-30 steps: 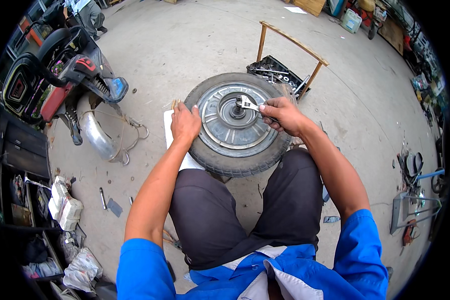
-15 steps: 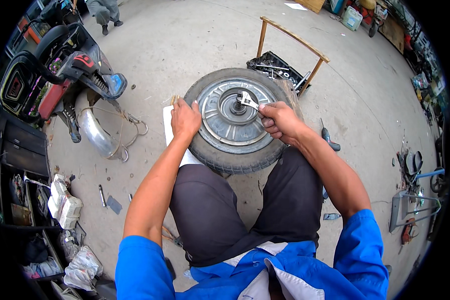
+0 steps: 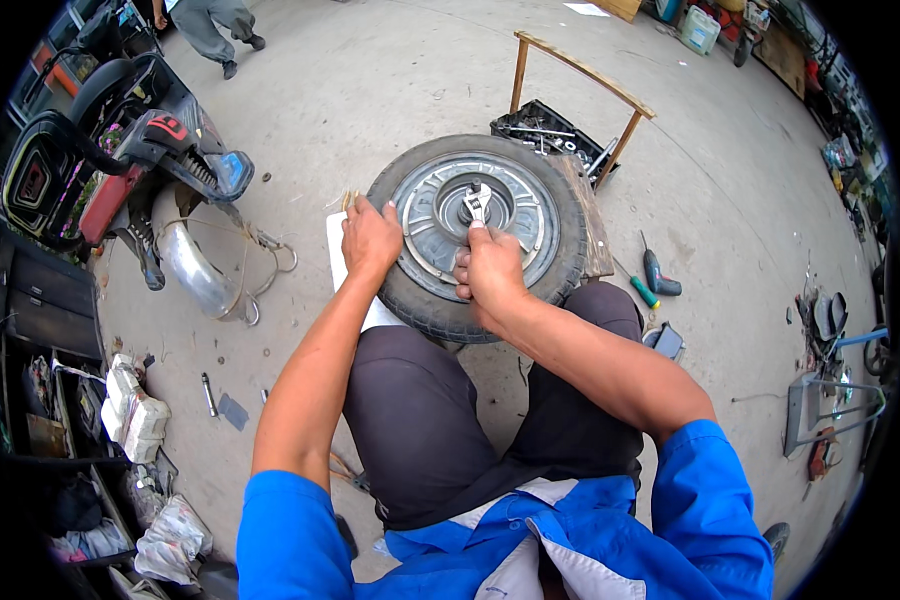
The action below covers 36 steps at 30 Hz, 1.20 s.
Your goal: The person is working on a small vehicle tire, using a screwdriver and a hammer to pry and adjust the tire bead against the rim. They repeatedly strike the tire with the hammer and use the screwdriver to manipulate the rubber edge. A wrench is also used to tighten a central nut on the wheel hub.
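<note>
A wheel with a black tire (image 3: 568,215) and a grey metal hub (image 3: 427,245) lies flat in front of my knees. My right hand (image 3: 493,268) is closed round the handle of a silver adjustable wrench (image 3: 478,204). The wrench's jaws are at the axle (image 3: 476,186) in the middle of the hub; the exact fit is too small to make out. On the tire's left side rests my left hand (image 3: 372,238), its fingers curled over the edge and its thumb on the rubber.
Beyond the wheel stand a black toolbox (image 3: 545,130) and a wooden frame (image 3: 585,72). A power drill (image 3: 660,274) and a green-handled screwdriver (image 3: 645,292) lie to the right. A partly dismantled scooter (image 3: 160,150) is on the left. Farther off, a person (image 3: 210,30) walks.
My right hand has swung the wrench handle from the right of the axle toward me. My left hand has stayed on the tire. The person at the back has moved right.
</note>
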{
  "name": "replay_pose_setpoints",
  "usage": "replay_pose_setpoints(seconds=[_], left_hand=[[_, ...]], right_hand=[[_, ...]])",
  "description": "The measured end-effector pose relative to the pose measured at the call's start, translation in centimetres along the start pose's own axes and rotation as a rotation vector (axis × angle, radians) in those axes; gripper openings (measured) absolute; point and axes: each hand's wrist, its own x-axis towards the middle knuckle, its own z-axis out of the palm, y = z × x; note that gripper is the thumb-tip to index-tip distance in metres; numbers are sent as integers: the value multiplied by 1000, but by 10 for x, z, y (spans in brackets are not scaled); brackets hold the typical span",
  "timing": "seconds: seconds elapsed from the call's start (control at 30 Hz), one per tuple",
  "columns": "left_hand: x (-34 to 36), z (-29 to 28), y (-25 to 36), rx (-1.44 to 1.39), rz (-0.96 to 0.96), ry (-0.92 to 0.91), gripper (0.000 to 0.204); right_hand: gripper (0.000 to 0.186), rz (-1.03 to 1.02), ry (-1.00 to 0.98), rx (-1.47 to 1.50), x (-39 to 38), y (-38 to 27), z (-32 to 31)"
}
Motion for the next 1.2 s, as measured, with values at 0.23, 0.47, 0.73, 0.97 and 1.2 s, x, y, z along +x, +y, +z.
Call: replay_pose_setpoints(seconds=[0.23,0.47,0.73,0.97,1.2], left_hand=[[3,6,-8,19,12,37,60],[3,8,-9,17,57,71,57],[2,8,-10,14,73,67,58],[1,6,-8,38,52,53,56],[0,5,-3,15,42,52,56]], right_hand=[[26,216,-257,-251,9,-44,-35],[31,268,-433,-552,26,-82,-66],[56,-482,-623,-1574,92,-137,-89],[49,-463,-541,-1345,78,-123,-91],[36,-60,-358,-838,47,-97,-86]])
